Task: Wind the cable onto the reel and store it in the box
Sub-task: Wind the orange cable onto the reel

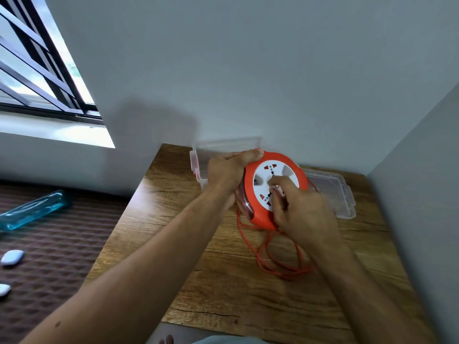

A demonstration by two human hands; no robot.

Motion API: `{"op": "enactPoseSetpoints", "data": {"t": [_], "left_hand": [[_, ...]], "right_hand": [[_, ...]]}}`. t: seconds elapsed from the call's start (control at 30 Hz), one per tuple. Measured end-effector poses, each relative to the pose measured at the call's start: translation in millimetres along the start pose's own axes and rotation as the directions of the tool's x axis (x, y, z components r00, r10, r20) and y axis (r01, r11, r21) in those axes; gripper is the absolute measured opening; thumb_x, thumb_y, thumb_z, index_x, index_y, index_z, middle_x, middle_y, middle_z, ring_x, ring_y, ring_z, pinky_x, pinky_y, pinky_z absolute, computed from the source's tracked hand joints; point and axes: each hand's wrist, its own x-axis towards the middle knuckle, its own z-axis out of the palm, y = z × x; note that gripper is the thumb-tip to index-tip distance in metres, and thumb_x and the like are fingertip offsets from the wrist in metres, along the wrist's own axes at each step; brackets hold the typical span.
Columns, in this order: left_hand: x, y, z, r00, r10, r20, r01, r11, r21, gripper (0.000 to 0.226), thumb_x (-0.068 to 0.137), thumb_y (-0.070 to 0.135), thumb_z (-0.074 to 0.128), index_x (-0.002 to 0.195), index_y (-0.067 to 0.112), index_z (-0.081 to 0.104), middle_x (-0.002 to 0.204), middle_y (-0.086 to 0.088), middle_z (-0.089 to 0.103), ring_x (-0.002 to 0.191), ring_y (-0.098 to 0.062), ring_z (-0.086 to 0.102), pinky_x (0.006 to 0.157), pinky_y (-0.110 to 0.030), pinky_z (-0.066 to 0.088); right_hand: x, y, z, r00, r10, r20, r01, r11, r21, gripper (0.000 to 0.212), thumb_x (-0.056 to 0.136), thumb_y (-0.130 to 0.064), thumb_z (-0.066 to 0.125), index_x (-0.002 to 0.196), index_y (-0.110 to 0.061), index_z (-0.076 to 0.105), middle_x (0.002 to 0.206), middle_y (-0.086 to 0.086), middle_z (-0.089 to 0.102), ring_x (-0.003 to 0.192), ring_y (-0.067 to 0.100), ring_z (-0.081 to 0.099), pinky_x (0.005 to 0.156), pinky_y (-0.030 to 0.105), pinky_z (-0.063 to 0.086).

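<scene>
Just nearer than the reel (274, 188), loose orange cable (280, 254) is left looped on the wooden table (223, 281), not yet wound. The reel is held tilted above the table, gripped at its rim by the left hand (227, 172), seemingly steadied so its white centre can be turned by the right hand (301, 212), fingers curled there. Directly behind it, the clear box (223, 145) is kept open, its lid (332, 192) beside.

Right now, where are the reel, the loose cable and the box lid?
reel (258, 209): head view, on its orange rim, lower left.
loose cable (270, 265): head view, on an orange loop lying on the wooden table.
box lid (340, 192): head view, on its clear top, right of the reel.
</scene>
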Motion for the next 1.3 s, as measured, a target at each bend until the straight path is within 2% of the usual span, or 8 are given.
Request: {"op": "enactPoseSetpoints", "data": {"t": [0.37,0.73,0.83,0.9,0.97,1.03,1.17,1.3], "left_hand": [[4.7,25.9,-3.1,0.991,0.000,0.132,-0.036,0.962,0.269,0.020,0.067,0.021,0.095,0.081,0.013,0.083,0.078,-0.011,0.083,0.068,-0.029,0.081,0.056,-0.033,0.063],[3.7,18.4,7.3,0.990,0.097,0.100,-0.118,0.966,0.231,0.022,0.057,0.024,0.099,0.072,0.019,0.084,0.077,-0.004,0.084,0.069,-0.024,0.082,0.063,-0.034,0.065],[0.5,3.4,14.3,0.987,0.156,0.039,-0.161,0.962,0.219,0.021,0.054,0.027,0.099,0.067,0.028,0.083,0.076,0.006,0.083,0.071,-0.013,0.081,0.068,-0.029,0.066],[-2.1,-9.2,14.5,0.981,0.193,0.015,-0.193,0.961,0.198,0.022,0.056,0.029,0.098,0.073,0.029,0.084,0.079,0.007,0.084,0.075,-0.012,0.081,0.073,-0.030,0.066],[-1.9,-17.5,7.8,0.981,0.190,-0.025,-0.183,0.968,0.170,0.023,0.060,0.027,0.097,0.080,0.026,0.086,0.079,0.006,0.084,0.074,-0.011,0.081,0.071,-0.028,0.065],[0.1,-18.6,-1.8,0.988,0.139,-0.071,-0.129,0.983,0.133,0.016,0.063,0.025,0.096,0.072,0.033,0.085,0.075,0.007,0.083,0.068,-0.008,0.079,0.066,-0.026,0.064],[2.7,-16.2,-11.5,0.998,0.051,-0.043,-0.045,0.990,0.134,0.014,0.066,0.020,0.096,0.065,0.028,0.084,0.074,0.000,0.083,0.063,-0.014,0.079,0.063,-0.029,0.066],[-0.3,-5.1,-13.0,0.999,-0.028,0.038,0.020,0.981,0.194,0.023,0.069,0.019,0.093,0.087,0.009,0.084,0.086,-0.014,0.084,0.078,-0.034,0.081,0.072,-0.045,0.068]], "right_hand": [[15.4,40.2,-20.9,0.786,-0.447,0.427,0.531,0.842,-0.096,0.060,0.091,-0.025,0.063,0.146,-0.037,0.041,0.141,0.025,0.047,0.111,0.044,0.058,0.080,0.051,0.055],[5.7,8.4,0.9,0.988,0.047,0.146,-0.045,0.999,-0.018,0.064,0.076,-0.059,0.067,0.130,-0.033,0.045,0.083,0.002,0.071,0.066,0.025,0.065,0.052,0.032,0.050],[7.2,-16.6,15.5,0.650,0.665,0.367,-0.749,0.480,0.457,0.064,0.070,-0.065,0.065,0.116,-0.021,0.057,0.090,-0.001,0.070,0.069,0.013,0.058,0.054,0.025,0.042],[8.0,-22.3,21.6,0.321,0.633,0.704,-0.785,-0.237,0.572,0.053,0.082,-0.053,0.066,0.110,-0.009,0.061,0.074,0.008,0.070,0.048,0.011,0.055,0.041,0.023,0.040],[2.8,-24.2,21.1,0.246,0.471,0.847,-0.690,-0.529,0.494,0.033,0.092,-0.031,0.064,0.113,-0.006,0.058,0.068,0.011,0.070,0.038,0.007,0.053,0.032,0.019,0.042],[-2.7,-21.1,16.7,0.335,0.480,0.811,-0.765,-0.364,0.531,0.026,0.094,-0.022,0.063,0.115,-0.007,0.057,0.076,0.012,0.076,0.038,0.011,0.057,0.033,0.023,0.046],[-17.7,7.8,9.3,0.949,0.241,0.205,-0.287,0.928,0.237,0.036,0.089,-0.021,0.059,0.122,-0.034,0.052,0.109,-0.001,0.070,0.078,0.024,0.070,0.062,0.042,0.057],[-10.3,32.4,-0.8,0.864,-0.337,0.374,0.358,0.933,0.013,0.065,0.082,-0.011,0.066,0.137,-0.040,0.045,0.144,0.014,0.047,0.086,0.040,0.068,0.049,0.041,0.051]]}}
